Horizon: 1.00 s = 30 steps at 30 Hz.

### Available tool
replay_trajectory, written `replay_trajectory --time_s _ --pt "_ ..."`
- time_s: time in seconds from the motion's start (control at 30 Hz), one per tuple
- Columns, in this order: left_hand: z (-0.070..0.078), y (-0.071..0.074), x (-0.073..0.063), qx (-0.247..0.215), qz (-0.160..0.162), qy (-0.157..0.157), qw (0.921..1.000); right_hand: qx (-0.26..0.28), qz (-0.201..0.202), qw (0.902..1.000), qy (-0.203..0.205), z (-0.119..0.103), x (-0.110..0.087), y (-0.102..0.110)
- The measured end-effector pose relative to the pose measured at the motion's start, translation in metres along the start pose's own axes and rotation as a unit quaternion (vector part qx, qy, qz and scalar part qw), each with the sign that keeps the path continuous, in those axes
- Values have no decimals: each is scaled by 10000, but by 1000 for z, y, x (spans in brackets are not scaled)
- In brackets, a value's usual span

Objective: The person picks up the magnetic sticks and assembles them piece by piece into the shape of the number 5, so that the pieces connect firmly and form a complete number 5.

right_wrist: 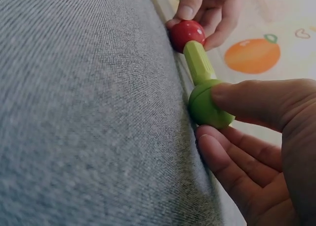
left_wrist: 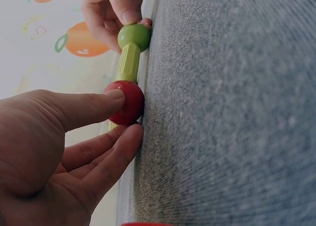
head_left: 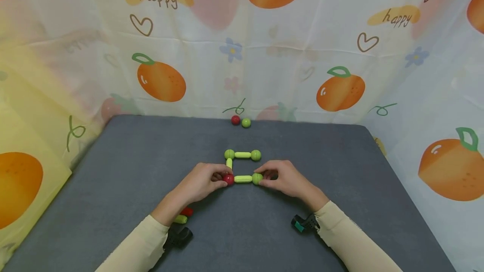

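Observation:
On the grey table lies a linked shape of yellow-green rods and balls. My left hand [head_left: 206, 181] pinches a red ball [left_wrist: 129, 103] at its front left corner between thumb and fingers. A green ball [right_wrist: 207, 105] at the front right is pinched by my right hand [head_left: 281, 177]. One ribbed rod [head_left: 243, 179] joins these two balls. Behind, another rod [head_left: 229, 163] runs from the red ball back to a green ball [head_left: 229, 154]. From there a rod [head_left: 243, 154] leads right to a further green ball [head_left: 256, 155].
A loose red ball [head_left: 235, 120] and green ball [head_left: 246, 123] sit at the table's back edge. Beside my left wrist lie a red piece [head_left: 187, 211] and a yellow-green rod [head_left: 180, 219], partly hidden by the arm. A fruit-print curtain [head_left: 280, 62] hangs behind the table [head_left: 151, 146].

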<state>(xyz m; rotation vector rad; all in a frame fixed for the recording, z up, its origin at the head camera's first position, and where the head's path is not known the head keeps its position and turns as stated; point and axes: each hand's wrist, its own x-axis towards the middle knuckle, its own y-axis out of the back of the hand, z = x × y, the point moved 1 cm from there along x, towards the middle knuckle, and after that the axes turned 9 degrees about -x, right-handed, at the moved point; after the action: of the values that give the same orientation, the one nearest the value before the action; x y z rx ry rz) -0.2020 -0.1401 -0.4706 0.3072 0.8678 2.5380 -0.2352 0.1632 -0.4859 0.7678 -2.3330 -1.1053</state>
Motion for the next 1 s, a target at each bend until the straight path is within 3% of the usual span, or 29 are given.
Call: replay_trajectory --time_s 0.8,1.0 --pt "-1 -2 -2 26 74 5 10000 414 64 9988 -264 1 -1 -4" --pt "2 -2 -2 98 95 3 9999 508 138 9985 -154 4 -3 -5"
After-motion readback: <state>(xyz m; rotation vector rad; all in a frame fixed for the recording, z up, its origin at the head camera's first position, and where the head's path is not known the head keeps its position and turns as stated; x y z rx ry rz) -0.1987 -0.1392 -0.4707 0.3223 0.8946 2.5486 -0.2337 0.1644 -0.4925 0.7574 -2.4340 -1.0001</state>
